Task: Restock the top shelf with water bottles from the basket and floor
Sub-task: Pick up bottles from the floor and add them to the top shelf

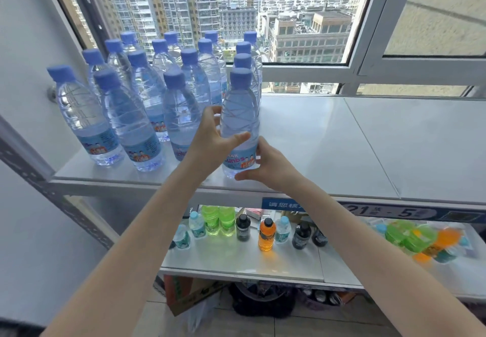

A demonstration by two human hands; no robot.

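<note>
Several clear water bottles with blue caps [131, 120] stand in rows on the left half of the white top shelf [328, 152]. The front-right water bottle [240, 115] stands upright near the shelf's front edge. My left hand [213, 142] wraps around its left side, thumb across the front. My right hand [265, 164] grips its lower right side at the label, thumb along the base. The basket and the floor bottles are hidden from this view.
The top shelf's right half lies bare under the window frame [352, 70]. A lower shelf [236, 260] carries small green, orange, black and blue-capped drink bottles [267, 234]. A cardboard box [189, 297] and a dark round object sit on the floor below.
</note>
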